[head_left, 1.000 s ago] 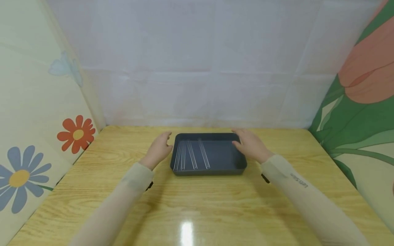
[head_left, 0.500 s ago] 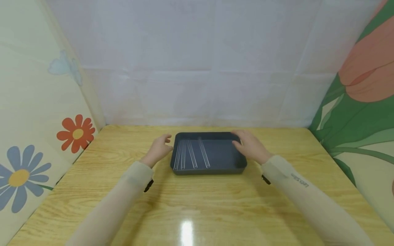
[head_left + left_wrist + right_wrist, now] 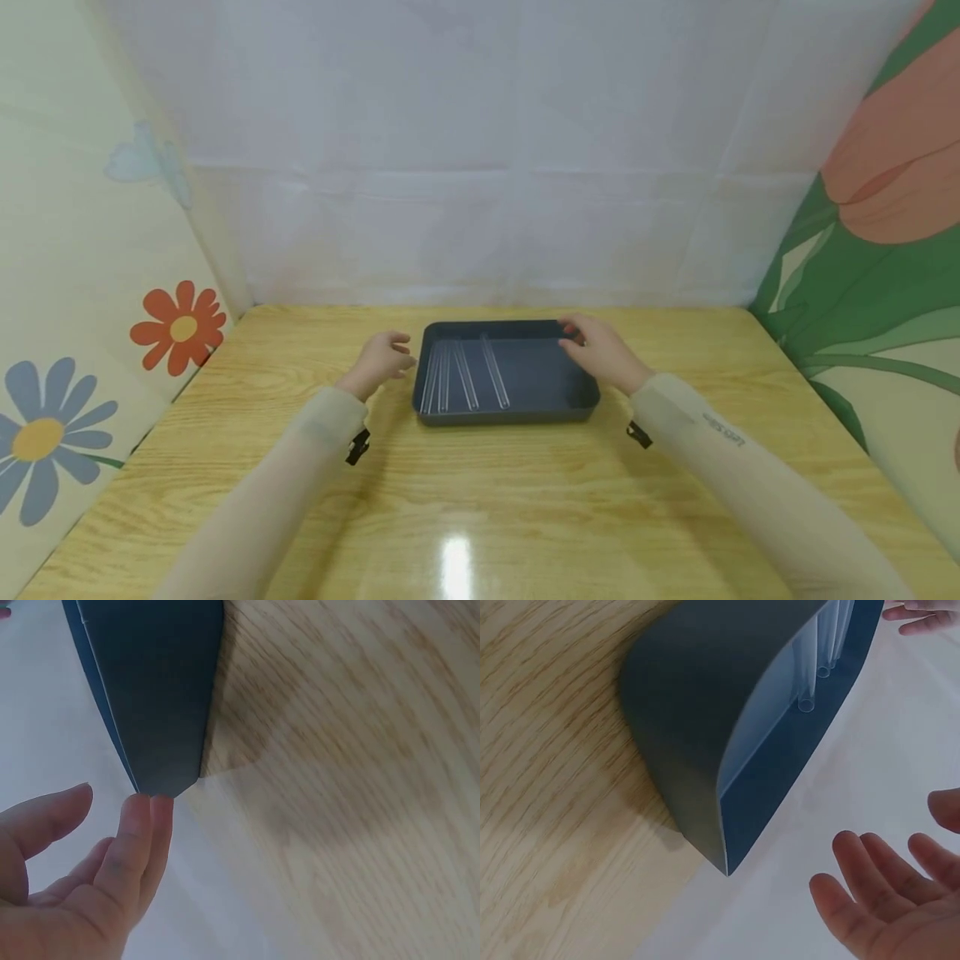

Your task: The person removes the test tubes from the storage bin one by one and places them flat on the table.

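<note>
A dark grey rectangular tray [image 3: 546, 375] lies on the table with several clear glass test tubes [image 3: 496, 372] inside. The tubes lean slightly apart in its left half. Just outside the left wall is my left hand [image 3: 378, 363], fingers loosely bent; in the left wrist view its fingertips overlap the corner of the tray [image 3: 154, 712]. Over the right rim, my right hand [image 3: 606, 355] has its thumb and fingers spread and holds nothing. From the right wrist, the fingers of that hand [image 3: 892, 907] show apart from the tray wall, with tube mouths [image 3: 806, 703] visible inside.
The wooden table [image 3: 510, 492] runs up to a white sheet [image 3: 480, 167] behind the tray. Flower-patterned panels [image 3: 67, 317] stand at both sides. A black strap piece [image 3: 358, 447] hangs under the left wrist, another [image 3: 640, 433] under the right.
My left hand's fingers have drawn back and down from the tray's left side. The right hand has shifted slightly left over the rim. The tubes keep their places, and the view has moved a little.
</note>
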Demonstrator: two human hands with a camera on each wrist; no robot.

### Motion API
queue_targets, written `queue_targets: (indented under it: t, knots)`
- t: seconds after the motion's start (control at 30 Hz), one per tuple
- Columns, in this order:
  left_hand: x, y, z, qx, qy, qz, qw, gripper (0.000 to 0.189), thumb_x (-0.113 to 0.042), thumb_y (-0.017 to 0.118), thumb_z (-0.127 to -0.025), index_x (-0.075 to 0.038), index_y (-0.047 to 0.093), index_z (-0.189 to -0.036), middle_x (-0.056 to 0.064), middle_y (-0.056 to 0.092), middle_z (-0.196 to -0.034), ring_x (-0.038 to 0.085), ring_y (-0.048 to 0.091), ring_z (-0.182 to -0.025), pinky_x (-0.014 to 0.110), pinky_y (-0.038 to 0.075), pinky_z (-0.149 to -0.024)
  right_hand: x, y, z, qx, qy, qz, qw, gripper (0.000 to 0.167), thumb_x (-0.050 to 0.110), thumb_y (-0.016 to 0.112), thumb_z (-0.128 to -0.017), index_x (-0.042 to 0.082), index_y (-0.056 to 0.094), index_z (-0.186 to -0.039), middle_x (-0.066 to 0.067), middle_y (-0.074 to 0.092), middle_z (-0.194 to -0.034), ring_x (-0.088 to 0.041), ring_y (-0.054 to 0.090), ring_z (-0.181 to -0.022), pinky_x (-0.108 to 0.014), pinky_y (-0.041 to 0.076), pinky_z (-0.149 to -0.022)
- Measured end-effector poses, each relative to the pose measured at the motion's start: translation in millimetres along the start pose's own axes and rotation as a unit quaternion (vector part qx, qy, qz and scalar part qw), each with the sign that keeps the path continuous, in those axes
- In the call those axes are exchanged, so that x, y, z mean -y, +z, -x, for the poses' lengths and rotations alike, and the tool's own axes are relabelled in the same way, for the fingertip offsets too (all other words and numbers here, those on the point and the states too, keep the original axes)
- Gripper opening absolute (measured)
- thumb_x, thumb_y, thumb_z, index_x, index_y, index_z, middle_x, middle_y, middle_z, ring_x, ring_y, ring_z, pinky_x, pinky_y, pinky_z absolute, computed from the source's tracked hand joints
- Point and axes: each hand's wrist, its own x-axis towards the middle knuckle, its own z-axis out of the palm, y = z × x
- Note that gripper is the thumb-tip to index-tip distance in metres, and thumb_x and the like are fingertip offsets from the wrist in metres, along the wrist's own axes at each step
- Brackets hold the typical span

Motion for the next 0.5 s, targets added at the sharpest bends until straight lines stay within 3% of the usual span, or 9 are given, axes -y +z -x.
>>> queue_targets:
  t: [0.5]
  knots:
    - [1.5, 3.8, -9.7, 0.016, -0.031, 0.022, 0.9991, 0.048, 0.005, 0.052, -0.093, 0.018, 0.039, -0.137, 0.035, 0.053, -0.125, 0.037, 0.06, -0.105, 0.04, 0.053, -0.087, 2.5, 2.0, -6.7, 0.024, 0.028, -0.033, 0.9988, 0.037, 0.007, 0.058, -0.096, -0.01, 0.054, -0.128, -0.026, 0.06, -0.113, -0.038, 0.057, -0.104, -0.048, 0.049, -0.088]
